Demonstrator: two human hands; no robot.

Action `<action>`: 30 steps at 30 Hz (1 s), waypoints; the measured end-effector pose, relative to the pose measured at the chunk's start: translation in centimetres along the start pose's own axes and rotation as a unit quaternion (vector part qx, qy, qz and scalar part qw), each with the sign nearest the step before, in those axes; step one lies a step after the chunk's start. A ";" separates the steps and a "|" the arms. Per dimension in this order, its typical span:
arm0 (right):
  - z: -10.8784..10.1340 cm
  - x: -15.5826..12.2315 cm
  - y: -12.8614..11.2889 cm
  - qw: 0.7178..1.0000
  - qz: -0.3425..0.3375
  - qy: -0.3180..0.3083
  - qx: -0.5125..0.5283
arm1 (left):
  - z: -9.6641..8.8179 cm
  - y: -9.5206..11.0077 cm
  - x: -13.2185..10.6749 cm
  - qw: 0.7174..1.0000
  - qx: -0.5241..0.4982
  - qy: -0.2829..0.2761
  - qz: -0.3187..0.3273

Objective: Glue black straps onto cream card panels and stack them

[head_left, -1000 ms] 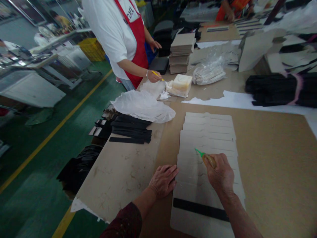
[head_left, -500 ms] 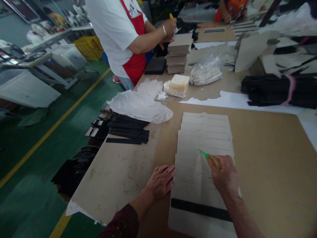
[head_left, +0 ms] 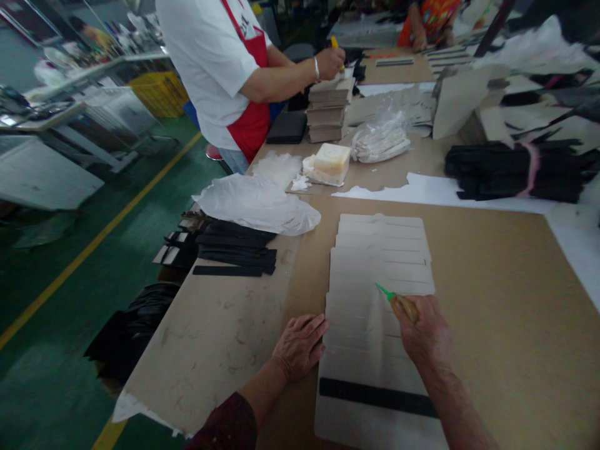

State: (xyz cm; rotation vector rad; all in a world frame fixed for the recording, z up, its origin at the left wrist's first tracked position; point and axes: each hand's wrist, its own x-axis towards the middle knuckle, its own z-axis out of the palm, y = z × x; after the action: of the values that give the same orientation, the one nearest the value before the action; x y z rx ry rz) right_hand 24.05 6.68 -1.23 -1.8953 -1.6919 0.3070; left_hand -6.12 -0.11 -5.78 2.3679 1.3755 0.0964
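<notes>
My right hand (head_left: 429, 334) is wrapped round a small amber squeeze bottle (head_left: 405, 307) with a thin green nozzle. The nozzle points up and left, above the overlapping grey cardboard sheets (head_left: 354, 269); whether its tip touches them I cannot tell. Along the left edge of those sheets lies my left hand (head_left: 300, 347), palm down, fingers stretched out and fingertips at the edge. A black strip (head_left: 375, 397) crosses the nearest sheet, its right end partly hidden by my right forearm.
Black strips (head_left: 237, 247) lie beside a crumpled white plastic sheet (head_left: 257, 203) at the left. Farther back are a pale yellowish block (head_left: 330, 164), stacked cardboard (head_left: 328, 112) and a tied black bundle (head_left: 506, 170). Across the table stands a co-worker in a red apron (head_left: 250, 128).
The view has shifted slightly, so the table appears a little farther left. My hands keep nearly the same places by the sheets. The co-worker's hand with a yellow object has moved right over the cardboard stack.
</notes>
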 end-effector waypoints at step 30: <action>-1.5 -0.2 2.4 0.998 0.048 0.007 -0.030 | -0.7 -3.8 7.0 0.996 -0.012 0.084 0.013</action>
State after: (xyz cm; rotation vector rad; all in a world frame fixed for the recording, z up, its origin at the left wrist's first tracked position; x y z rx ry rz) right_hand 26.83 6.00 -1.42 -2.0215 -1.6201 0.2825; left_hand -5.82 7.64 -7.53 2.4035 1.4099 0.3253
